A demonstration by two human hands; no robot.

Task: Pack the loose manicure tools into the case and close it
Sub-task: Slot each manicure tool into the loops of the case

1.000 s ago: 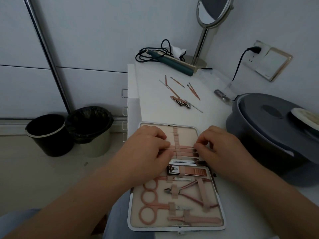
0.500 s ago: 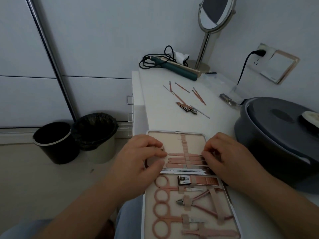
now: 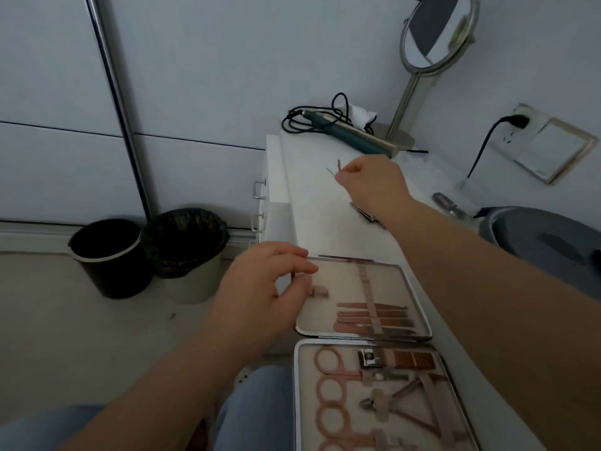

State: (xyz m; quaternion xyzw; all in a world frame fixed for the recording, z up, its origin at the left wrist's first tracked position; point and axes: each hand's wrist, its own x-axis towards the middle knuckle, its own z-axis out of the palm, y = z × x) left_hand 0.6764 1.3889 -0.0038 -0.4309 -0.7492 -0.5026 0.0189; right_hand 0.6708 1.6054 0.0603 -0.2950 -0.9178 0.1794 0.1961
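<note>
Step in hand, as I judge it: fetching another loose tool. The case lies open on the white desk, my landmark.

Right hand is reached out well beyond the case's far edge, fingers curled and pinching a thin tool whose tip sticks up past the knuckles. A second sliver shows just beside it; I cannot tell if it is held too.

A clipper-like tool lies between that hand and the case, half hidden under the wrist.

Left hand hovers at the case's left edge, fingers loosely curled, grasping nothing I can make out.

Far half holds four flat tools under the strap, with bare strap beyond them.

Next move calls for bringing the tool back level and sliding it under that strap.
</note>
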